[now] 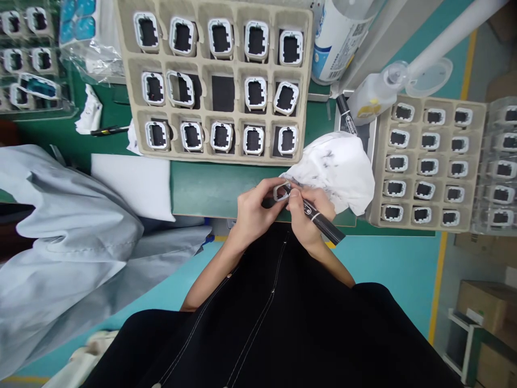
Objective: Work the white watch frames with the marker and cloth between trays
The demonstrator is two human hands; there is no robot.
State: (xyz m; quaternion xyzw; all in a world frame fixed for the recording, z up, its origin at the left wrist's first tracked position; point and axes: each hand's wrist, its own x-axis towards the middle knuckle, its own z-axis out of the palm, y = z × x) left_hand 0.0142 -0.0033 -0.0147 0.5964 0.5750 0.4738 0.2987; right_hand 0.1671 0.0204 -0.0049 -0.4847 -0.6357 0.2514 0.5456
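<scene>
Near the table's front edge, my left hand pinches a small white frame between thumb and fingers. A black marker is gripped by my right hand, its tip end at the frame and its thick end pointing down to the right. Just beyond both hands stands a beige pulp tray with rows of similar frames; one middle compartment holds no frame. A stained white cloth lies beside my right hand. The exact contact of tip and frame is too small to tell.
At right is a second pulp tray of frames, with a clear plastic tray beside it. Bottles and another marker stand or lie behind the cloth. A white foam sheet lies left, near a person's grey-blue garment.
</scene>
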